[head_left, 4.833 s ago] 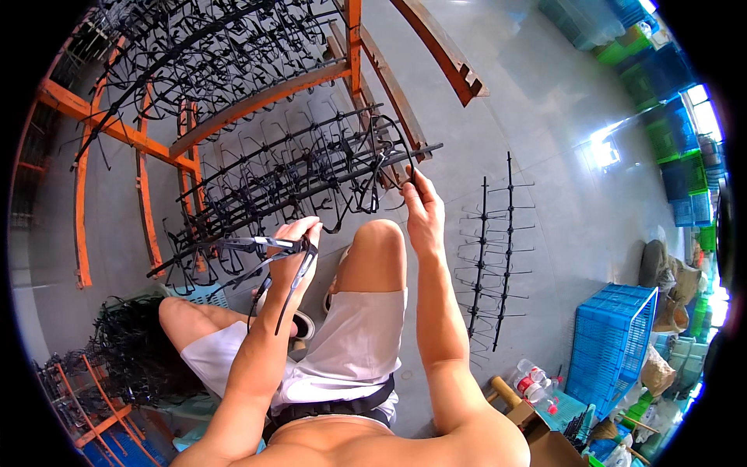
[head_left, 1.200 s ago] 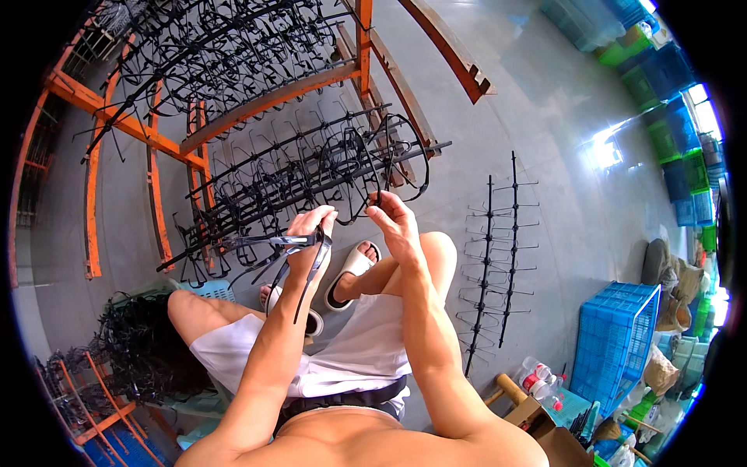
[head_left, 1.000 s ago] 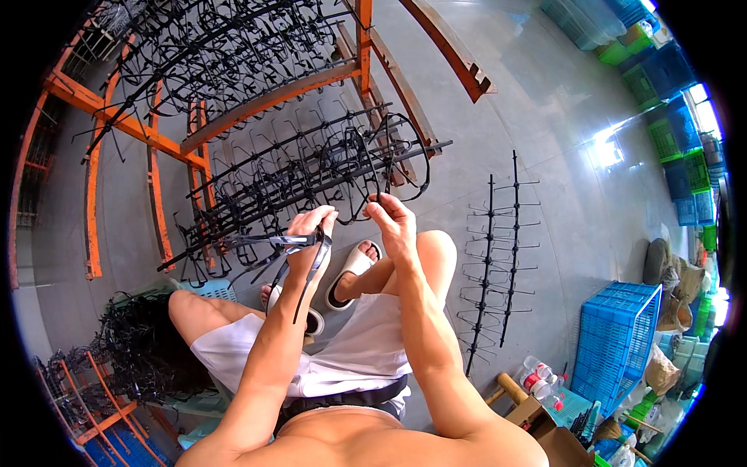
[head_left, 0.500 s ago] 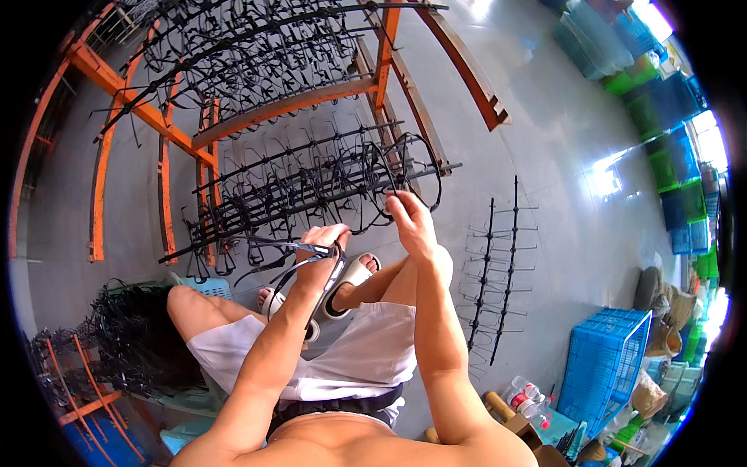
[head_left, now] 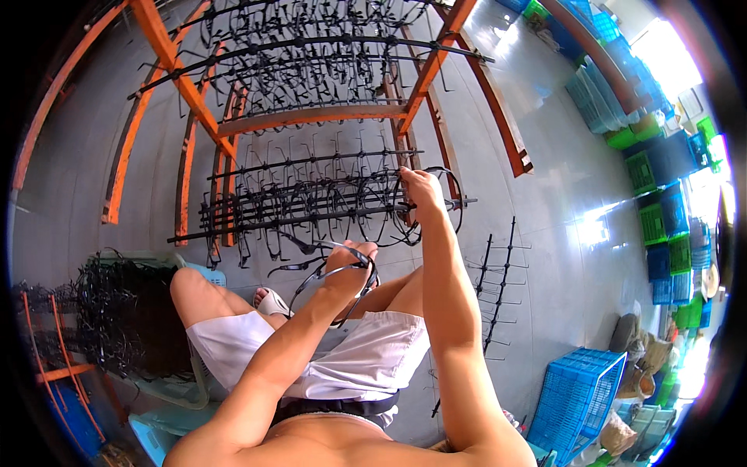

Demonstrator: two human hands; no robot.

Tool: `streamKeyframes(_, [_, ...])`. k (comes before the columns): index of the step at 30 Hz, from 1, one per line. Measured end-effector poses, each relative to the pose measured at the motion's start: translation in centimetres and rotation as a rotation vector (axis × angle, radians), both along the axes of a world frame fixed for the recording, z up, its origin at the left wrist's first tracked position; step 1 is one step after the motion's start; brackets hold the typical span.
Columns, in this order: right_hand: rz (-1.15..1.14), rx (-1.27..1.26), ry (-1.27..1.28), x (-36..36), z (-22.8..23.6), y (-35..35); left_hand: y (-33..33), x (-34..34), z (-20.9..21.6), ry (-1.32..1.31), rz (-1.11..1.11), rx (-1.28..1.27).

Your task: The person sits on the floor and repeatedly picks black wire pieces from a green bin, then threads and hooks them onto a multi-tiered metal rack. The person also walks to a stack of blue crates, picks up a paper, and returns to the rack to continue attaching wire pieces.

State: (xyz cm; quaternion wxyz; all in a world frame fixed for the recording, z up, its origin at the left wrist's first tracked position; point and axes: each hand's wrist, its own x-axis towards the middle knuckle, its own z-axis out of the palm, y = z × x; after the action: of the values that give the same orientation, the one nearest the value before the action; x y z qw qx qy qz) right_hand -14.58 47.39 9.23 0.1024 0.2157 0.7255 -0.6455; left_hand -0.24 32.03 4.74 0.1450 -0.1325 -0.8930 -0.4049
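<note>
My left hand [head_left: 350,266] is closed around several thin dark eyeglass frames [head_left: 311,267], which stick out to the left and loop below the wrist. Farther forward and to the right, my right hand [head_left: 422,189] pinches at the right end of a hooked black bar [head_left: 342,212]. Dark curved rims of an eyeglass frame [head_left: 460,194] show on both sides of that hand. Its fingertips partly hide where the frame meets the hooks. More dark frames [head_left: 272,243] hang along the bar to the left.
An orange metal rack [head_left: 311,114] carries upper rows of dark frames. To my left stands a bin [head_left: 194,385] heaped with black pieces. Hooked bars [head_left: 498,292] lie on the floor at right, with a blue crate [head_left: 576,401] nearer me. Stacked crates [head_left: 654,222] line the right side.
The view has shifted. My right hand has reached farther forward over the hooked bar's end. My left hand, still holding eyeglass frames, has come closer to the right forearm and turned.
</note>
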Motion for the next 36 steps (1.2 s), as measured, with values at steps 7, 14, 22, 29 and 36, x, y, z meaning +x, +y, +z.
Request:
streamKeyframes(7, [0.001, -0.117, 0.047, 0.7, -0.4, 0.1, -0.1, -0.2, -1.8, -0.068, -0.029, 0.012])
streamKeyframes(14, [0.442, 1.21, 0.617, 0.9, -2.2, 0.3, 0.1, 0.0, -2.3, -0.033, -0.02, -0.028])
streamKeyframes(22, [0.466, 0.793, 0.565, 1.2, -2.3, 1.2, 0.0, 0.0, -3.2, -0.054, -0.05, -0.077])
streamKeyframes(29, [0.503, 0.821, 0.599, 1.8, -1.1, 1.1, -0.1, -0.1, -2.8, 0.009, -0.044, -0.061])
streamKeyframes(36, [0.293, 1.014, 0.698, 4.3, 1.9, -0.1, -1.1, 1.5, 4.1, -0.297, -0.042, 0.307])
